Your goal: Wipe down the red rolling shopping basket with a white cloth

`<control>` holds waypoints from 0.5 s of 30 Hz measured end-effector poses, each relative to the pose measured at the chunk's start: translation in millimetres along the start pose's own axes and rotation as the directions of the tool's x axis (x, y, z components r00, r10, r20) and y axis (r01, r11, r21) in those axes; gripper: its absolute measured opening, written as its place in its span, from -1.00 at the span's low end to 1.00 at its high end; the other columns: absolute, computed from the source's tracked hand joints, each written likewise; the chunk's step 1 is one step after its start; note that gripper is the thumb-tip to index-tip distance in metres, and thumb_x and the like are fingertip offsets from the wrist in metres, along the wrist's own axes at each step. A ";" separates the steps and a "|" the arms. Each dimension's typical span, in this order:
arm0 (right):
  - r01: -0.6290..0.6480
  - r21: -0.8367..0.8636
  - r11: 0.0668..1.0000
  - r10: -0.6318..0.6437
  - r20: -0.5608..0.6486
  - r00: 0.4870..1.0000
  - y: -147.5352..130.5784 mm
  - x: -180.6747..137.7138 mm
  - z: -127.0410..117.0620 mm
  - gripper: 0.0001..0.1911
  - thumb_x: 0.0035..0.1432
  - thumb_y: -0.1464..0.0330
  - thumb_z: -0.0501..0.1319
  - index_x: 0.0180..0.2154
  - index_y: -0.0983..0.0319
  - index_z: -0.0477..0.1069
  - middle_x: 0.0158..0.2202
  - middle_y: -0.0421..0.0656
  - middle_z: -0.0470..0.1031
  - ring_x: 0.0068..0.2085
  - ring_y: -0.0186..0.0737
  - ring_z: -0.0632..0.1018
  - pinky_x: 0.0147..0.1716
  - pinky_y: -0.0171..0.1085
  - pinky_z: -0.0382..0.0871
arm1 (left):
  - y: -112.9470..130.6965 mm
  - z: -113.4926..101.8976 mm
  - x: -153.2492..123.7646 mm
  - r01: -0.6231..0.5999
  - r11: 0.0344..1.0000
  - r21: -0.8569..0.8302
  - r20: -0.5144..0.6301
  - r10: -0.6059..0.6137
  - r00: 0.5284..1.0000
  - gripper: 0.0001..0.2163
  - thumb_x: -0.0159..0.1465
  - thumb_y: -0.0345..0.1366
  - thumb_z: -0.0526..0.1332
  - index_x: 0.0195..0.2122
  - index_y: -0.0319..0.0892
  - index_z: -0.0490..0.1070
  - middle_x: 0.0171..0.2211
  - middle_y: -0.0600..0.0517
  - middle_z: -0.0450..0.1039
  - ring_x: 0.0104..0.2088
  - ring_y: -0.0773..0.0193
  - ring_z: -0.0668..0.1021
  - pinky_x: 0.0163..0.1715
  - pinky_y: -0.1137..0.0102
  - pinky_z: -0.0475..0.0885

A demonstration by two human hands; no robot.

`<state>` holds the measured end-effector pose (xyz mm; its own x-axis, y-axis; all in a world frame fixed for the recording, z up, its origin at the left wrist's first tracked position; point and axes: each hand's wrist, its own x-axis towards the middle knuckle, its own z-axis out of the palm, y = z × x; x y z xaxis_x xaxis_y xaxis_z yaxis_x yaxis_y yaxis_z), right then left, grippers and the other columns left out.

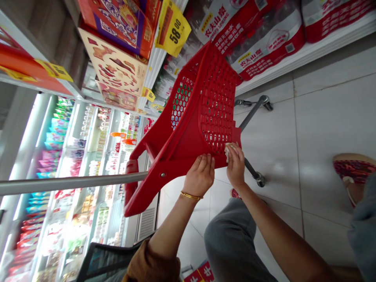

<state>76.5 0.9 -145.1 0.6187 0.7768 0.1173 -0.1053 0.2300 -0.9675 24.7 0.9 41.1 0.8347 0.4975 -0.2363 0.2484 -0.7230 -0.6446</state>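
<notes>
A red plastic shopping cart (182, 149) with a honeycomb-mesh basket fills the middle of the view, appearing turned sideways. My left hand (201, 172), with a gold bracelet at the wrist, grips the near edge of the basket, its fingers together over the red plastic and its thumb hidden. Beside it, my right hand (235, 162) is closed on a crumpled whitish cloth (227, 152), pressed against the basket near its base. Most of the cloth is hidden by the fingers. A grey metal bar (73, 183) runs from the cart to the left edge.
Shrink-wrapped bottled water packs (264, 47) stand on a shelf at the top, beside boxed goods (117, 66) and a yellow price tag (173, 29). Lit shelves (73, 156) are at left. Cart wheels (260, 179) rest on the tiled floor (329, 117). Another person's shoe (352, 168) is at right.
</notes>
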 end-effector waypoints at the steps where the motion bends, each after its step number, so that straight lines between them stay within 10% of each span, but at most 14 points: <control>1: 0.016 0.017 1.000 -0.016 0.006 1.000 -4.9 3.8 0.3 -0.61 0.40 0.34 -0.05 0.16 0.14 0.36 0.12 0.00 0.40 0.21 -0.12 0.42 0.24 0.05 0.33 | 1.1 -0.5 -0.1 0.001 1.000 0.018 -0.017 -0.001 1.000 -0.74 0.33 -0.51 0.08 -0.05 -0.44 0.49 -0.05 -0.24 0.57 -0.03 0.05 0.60 0.03 0.19 0.51; 7: 0.109 0.142 0.984 -0.124 0.103 0.987 -43.5 31.9 5.7 -0.62 0.39 0.32 0.00 0.17 0.07 0.36 0.19 -0.07 0.38 0.25 -0.11 0.38 0.28 0.03 0.28 | 7.0 -1.3 -6.9 0.025 0.999 -0.022 0.078 -0.023 0.997 -0.72 0.35 -0.46 0.09 0.04 -0.38 0.44 0.02 -0.25 0.54 0.05 0.09 0.56 0.11 0.18 0.46; 15: 0.216 0.296 0.931 -0.311 0.331 0.891 -72.7 57.8 5.2 -0.61 0.36 0.32 0.07 0.19 0.04 0.32 0.27 -0.12 0.31 0.34 -0.09 0.27 0.30 0.05 0.24 | 11.1 -9.1 -10.8 0.020 1.000 0.022 -0.067 -0.018 0.998 -0.76 0.33 -0.46 0.07 -0.13 -0.37 0.52 -0.10 -0.16 0.61 -0.07 0.11 0.61 0.01 0.27 0.51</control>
<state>115.9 32.1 -66.7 0.3265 0.8143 0.4800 -0.1950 0.5549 -0.8087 23.0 -16.9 43.1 0.8609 0.4775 -0.1756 0.2540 -0.7024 -0.6650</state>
